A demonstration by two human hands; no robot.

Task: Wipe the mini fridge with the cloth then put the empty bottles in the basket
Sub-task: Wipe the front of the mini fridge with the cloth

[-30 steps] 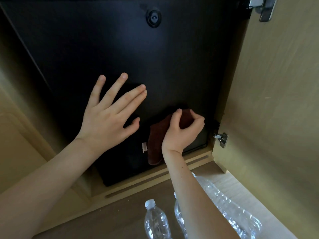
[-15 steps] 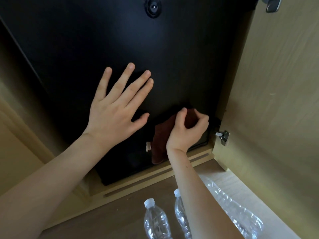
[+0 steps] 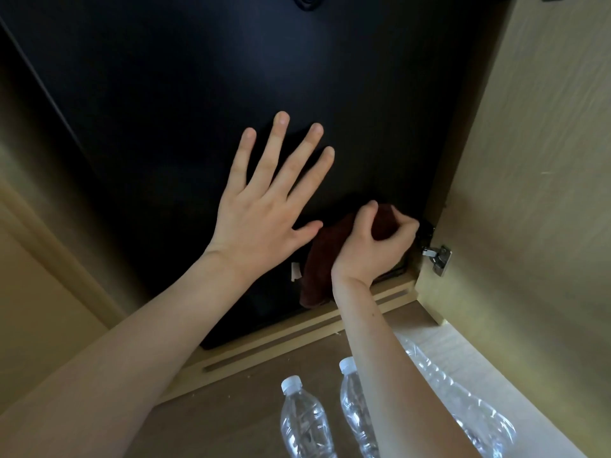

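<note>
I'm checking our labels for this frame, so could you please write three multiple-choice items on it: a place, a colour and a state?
1. Where on the fridge door is the cloth? A. top left B. lower right C. centre
2. What colour are the bottle caps? A. white B. blue C. red
3. How is the left hand? A. a fist B. flat, fingers spread C. gripping the cloth
Answers: 1 B, the right hand holds it by the lower hinge. 2 A, both visible caps are white. 3 B, its straight fingers fan out over the door.
</note>
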